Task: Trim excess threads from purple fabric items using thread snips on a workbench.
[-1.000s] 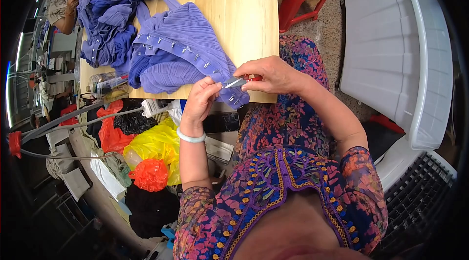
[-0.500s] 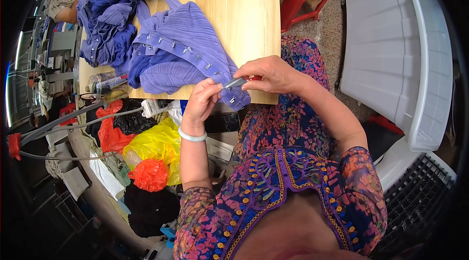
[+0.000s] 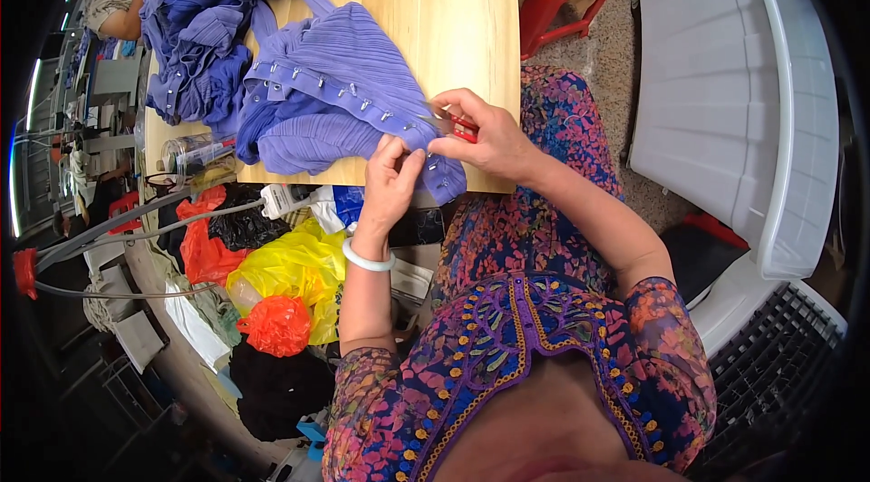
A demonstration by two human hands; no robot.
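Note:
A purple pleated garment [image 3: 344, 56] lies on the wooden table. Along its button band [image 3: 340, 92] run several small silver metal pieces and some round dots. My left hand [image 3: 391, 178] is closed, pinching the band at the near table edge. My right hand [image 3: 494, 139] is wrapped round small red-handled snips [image 3: 464, 127], whose pointed grey metal blades lie over the band, just above my left fingertips. The blade tips are too small to show whether they touch the cloth. The band's end hangs past the table edge.
More purple garments [image 3: 204, 29] are heaped at the table's far left, near a clear plastic jar [image 3: 186, 154]. Yellow [image 3: 290, 274] and red plastic bags sit below left. A large pale bin [image 3: 716, 83] stands right, and a red stool [image 3: 557, 20] holds tan cloth. Another person's arm [image 3: 127, 20] shows far left.
The snips have swung up and away from my left fingertips, with my right hand slightly higher. My left hand has shifted a little right along the band.

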